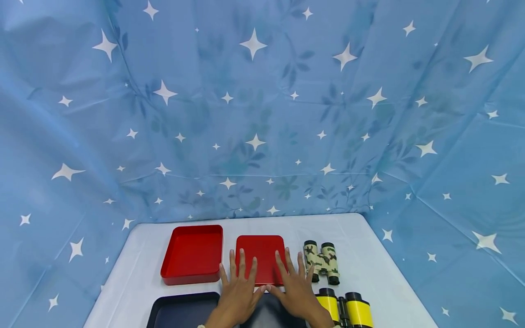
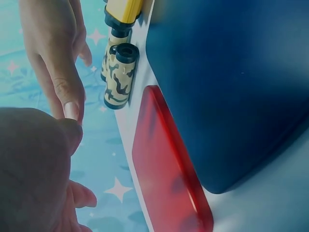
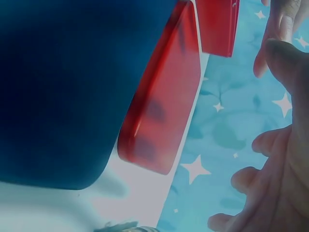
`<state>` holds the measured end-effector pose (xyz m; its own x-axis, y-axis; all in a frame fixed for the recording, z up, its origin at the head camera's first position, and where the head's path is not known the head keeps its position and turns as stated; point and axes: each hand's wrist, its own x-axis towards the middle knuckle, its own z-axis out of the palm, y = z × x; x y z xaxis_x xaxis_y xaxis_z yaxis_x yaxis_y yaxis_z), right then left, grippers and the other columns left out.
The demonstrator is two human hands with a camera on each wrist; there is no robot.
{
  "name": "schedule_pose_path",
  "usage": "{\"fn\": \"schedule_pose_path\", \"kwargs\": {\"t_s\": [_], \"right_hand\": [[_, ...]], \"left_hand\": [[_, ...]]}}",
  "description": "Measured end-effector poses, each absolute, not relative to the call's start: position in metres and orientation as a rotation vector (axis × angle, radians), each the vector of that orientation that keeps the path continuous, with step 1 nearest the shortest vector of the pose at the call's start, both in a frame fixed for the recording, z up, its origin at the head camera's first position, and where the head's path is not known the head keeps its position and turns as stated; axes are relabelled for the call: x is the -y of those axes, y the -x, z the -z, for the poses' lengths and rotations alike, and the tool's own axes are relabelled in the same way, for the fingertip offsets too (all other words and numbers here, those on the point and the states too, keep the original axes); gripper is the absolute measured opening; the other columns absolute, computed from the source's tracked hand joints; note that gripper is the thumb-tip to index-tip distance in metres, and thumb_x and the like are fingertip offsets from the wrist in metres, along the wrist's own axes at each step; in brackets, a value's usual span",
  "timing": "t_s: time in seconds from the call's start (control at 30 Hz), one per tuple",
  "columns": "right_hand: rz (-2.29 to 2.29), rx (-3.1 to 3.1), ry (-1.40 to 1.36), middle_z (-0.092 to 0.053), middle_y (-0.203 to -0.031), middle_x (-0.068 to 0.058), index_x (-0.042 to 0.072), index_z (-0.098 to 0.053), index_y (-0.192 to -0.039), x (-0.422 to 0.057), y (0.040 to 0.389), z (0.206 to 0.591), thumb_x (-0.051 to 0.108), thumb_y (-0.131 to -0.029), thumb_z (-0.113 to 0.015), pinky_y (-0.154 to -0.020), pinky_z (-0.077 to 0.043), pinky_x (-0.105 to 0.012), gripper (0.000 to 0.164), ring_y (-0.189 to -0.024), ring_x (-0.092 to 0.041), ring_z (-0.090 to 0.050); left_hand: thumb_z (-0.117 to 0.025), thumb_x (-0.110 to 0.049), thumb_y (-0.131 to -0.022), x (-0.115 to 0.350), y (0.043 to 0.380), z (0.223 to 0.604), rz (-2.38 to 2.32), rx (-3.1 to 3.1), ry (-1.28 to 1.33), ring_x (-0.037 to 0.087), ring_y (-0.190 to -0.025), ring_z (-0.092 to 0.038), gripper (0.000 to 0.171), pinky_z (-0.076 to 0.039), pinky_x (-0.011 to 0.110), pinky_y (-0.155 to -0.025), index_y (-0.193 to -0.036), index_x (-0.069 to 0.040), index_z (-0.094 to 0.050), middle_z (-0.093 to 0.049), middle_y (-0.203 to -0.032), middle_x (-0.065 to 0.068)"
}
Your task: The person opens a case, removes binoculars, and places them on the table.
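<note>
Both hands hover with fingers spread over the front middle of the table, their thumb tips meeting. My left hand [image 1: 238, 296] and my right hand [image 1: 298, 294] hold nothing. Under them in the head view is a black, flat-topped box or lid [image 1: 272, 316], partly hidden by the hands. Just beyond the fingertips is a flat red box or lid [image 1: 260, 253]. To the right of the right hand stand camouflage binoculars [image 1: 332, 262] and, nearer, yellow-and-black binoculars [image 1: 358, 312], cut off by the frame. The left wrist view shows the camouflage binoculars [image 2: 119, 79] beyond the dark top [image 2: 231, 87].
A shallow red tray [image 1: 193, 279] sits at the back left of the white table [image 1: 143, 255]. In front of it is a black tray [image 1: 184, 298], cut off by the lower edge. A blue star-patterned curtain [image 1: 262, 114] surrounds the table's back and sides.
</note>
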<state>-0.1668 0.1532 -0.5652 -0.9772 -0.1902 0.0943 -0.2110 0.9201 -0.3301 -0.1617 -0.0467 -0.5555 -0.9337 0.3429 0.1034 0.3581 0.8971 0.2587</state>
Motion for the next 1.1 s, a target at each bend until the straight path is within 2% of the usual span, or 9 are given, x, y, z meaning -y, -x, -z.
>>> {"fn": "schedule_pose_path", "kwargs": {"t_s": [0.27,0.6,0.87,1.1], "right_hand": [[-0.543,3.048,-0.305,-0.01,-0.169,-0.001,0.036,-0.013,-0.16,-0.149,0.159,0.565,0.071,-0.086,-0.054,-0.108,0.0,-0.08,0.092,-0.152,-0.049,0.0],[-0.607,3.121,-0.291,-0.011,-0.168,-0.01,0.033,-0.015,-0.16,-0.145,0.149,0.557,0.08,-0.08,-0.052,-0.106,0.0,-0.083,0.1,-0.151,-0.05,0.002],[-0.615,3.106,-0.38,-0.008,-0.169,-0.001,0.036,-0.008,-0.16,-0.147,0.15,0.543,0.072,-0.087,-0.051,-0.106,0.003,-0.082,0.092,-0.153,-0.043,0.008],[-0.603,3.061,-0.415,-0.012,-0.169,-0.001,0.033,-0.015,-0.16,-0.148,0.15,0.528,0.063,-0.094,-0.052,-0.106,0.004,-0.082,0.082,-0.153,-0.044,0.006]], "left_hand": [[-0.057,-0.054,-0.094,0.056,0.15,0.562,0.447,2.909,0.586,0.047,-0.151,-0.003,0.076,-0.01,0.074,-0.114,-0.157,-0.019,-0.032,-0.009,-0.167,0.018],[-0.048,-0.063,-0.095,0.058,0.139,0.558,0.444,2.978,0.516,0.049,-0.151,0.0,0.079,-0.002,0.074,-0.113,-0.159,-0.024,-0.024,0.001,-0.168,0.016],[-0.052,-0.058,-0.095,0.064,0.141,0.544,0.49,2.969,0.476,0.048,-0.152,0.0,0.075,0.0,0.073,-0.115,-0.158,-0.026,-0.027,-0.006,-0.168,0.015],[-0.057,-0.054,-0.094,0.069,0.141,0.531,0.444,2.932,0.515,0.048,-0.151,-0.002,0.076,-0.004,0.073,-0.115,-0.157,-0.024,-0.03,-0.006,-0.168,0.014]]}}
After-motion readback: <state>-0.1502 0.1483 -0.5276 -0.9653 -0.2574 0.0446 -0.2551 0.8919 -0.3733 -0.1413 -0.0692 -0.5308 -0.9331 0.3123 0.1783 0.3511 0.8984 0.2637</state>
